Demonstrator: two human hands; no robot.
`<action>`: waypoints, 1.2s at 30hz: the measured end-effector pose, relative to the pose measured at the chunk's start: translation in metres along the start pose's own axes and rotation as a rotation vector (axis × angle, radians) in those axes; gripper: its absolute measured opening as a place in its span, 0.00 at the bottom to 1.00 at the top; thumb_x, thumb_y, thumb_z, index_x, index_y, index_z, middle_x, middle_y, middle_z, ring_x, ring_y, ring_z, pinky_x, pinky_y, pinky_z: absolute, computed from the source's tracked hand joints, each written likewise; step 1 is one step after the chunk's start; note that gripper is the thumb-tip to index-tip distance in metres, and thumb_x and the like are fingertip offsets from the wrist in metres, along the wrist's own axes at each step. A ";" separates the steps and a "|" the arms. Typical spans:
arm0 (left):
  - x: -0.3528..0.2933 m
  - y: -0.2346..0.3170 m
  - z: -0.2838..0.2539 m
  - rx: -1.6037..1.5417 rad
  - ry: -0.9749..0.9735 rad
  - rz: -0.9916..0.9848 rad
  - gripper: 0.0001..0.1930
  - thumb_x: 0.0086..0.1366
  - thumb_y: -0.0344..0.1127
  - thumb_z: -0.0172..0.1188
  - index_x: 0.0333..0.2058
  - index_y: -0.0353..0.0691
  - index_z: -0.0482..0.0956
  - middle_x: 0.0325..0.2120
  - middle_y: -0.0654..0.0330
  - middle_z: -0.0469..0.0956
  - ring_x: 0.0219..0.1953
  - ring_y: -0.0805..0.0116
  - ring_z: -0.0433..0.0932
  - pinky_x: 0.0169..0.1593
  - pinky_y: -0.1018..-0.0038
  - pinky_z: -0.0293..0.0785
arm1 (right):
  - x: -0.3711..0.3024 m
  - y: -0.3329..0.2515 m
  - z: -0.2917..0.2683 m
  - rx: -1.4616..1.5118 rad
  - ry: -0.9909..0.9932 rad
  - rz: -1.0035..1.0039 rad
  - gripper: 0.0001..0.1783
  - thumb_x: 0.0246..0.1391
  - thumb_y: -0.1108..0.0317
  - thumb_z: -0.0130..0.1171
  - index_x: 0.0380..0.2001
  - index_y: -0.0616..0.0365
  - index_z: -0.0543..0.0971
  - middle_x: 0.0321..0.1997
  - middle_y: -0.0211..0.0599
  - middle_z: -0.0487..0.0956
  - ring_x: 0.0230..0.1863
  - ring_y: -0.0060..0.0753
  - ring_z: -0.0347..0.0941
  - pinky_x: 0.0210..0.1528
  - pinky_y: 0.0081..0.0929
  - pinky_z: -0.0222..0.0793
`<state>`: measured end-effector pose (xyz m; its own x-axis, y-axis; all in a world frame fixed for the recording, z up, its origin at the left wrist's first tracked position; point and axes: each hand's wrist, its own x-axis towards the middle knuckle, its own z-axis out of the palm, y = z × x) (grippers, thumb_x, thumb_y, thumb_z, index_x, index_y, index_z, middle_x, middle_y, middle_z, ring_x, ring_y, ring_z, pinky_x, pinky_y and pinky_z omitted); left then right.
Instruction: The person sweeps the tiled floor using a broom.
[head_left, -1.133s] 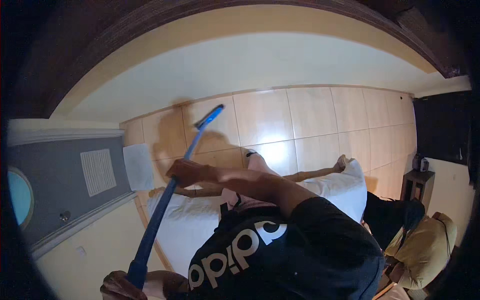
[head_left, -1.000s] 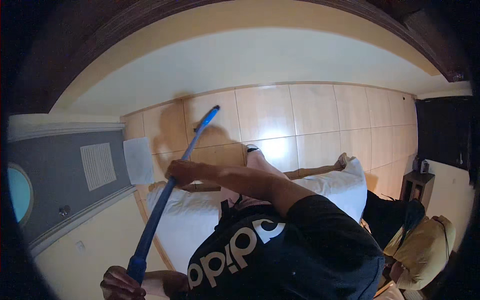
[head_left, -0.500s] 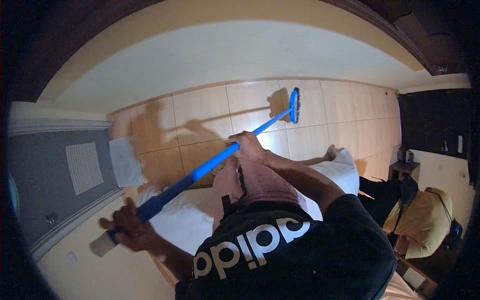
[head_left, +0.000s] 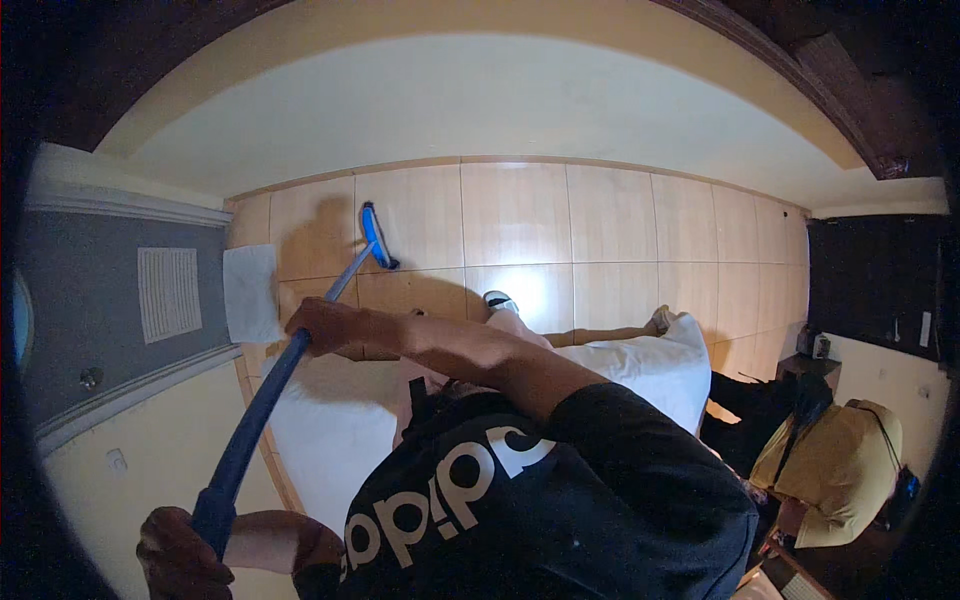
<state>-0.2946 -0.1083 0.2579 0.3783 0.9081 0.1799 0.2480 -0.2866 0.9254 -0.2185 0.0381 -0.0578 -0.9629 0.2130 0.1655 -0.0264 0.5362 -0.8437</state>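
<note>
A blue broom [head_left: 374, 238] with dark bristles rests its head on the tiled floor, toward the left and close to the far wall. Its long blue handle [head_left: 262, 408] slants from there down to the lower left of the view. My left hand [head_left: 185, 552] is closed round the handle's top end. Farther down the shaft, my right hand [head_left: 322, 326] grips it, that arm stretched across my body. Just left of the broom head lies a white mat [head_left: 252, 294] on the floor.
The grey door [head_left: 95, 300] with a paper sheet stands at the left. A white-covered bed [head_left: 640, 368] is close by my legs, and my foot in a sandal [head_left: 500, 300] shows before it. A yellow bag [head_left: 848, 465] and dark clothing [head_left: 750, 408] are at the right.
The broom head has swept from right of centre to the left along the floor. Both hands moved left with the handle, and my left hand came lower. My sandalled foot has come into sight.
</note>
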 end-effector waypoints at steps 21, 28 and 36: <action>-0.060 -0.099 0.077 -0.773 0.765 0.743 0.07 0.34 0.35 0.49 0.14 0.47 0.59 0.08 0.68 0.56 0.15 0.76 0.57 0.28 0.71 0.52 | -0.212 0.045 -0.071 -0.324 0.022 0.327 0.09 0.21 0.68 0.53 0.14 0.55 0.68 0.17 0.40 0.69 0.23 0.45 0.66 0.25 0.35 0.62; 0.051 -0.030 0.134 -0.065 0.544 0.523 0.09 0.35 0.35 0.51 0.11 0.48 0.58 0.05 0.71 0.56 0.10 0.79 0.55 0.20 0.76 0.50 | -0.129 0.030 -0.060 -0.001 0.255 -0.104 0.08 0.22 0.67 0.53 0.12 0.56 0.68 0.16 0.40 0.69 0.24 0.42 0.66 0.28 0.35 0.60; 0.053 -0.113 0.142 -0.222 1.011 0.422 0.14 0.39 0.39 0.55 0.10 0.49 0.56 0.03 0.72 0.53 0.05 0.80 0.53 0.13 0.78 0.48 | -0.220 0.060 -0.041 0.003 0.042 0.277 0.06 0.29 0.65 0.51 0.14 0.56 0.69 0.16 0.41 0.69 0.22 0.43 0.66 0.24 0.34 0.61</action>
<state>-0.1764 -0.0714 0.1155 -0.5303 0.6103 0.5885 0.0678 -0.6614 0.7470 0.0023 0.0570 -0.1242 -0.9217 0.3845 -0.0506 0.2352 0.4502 -0.8614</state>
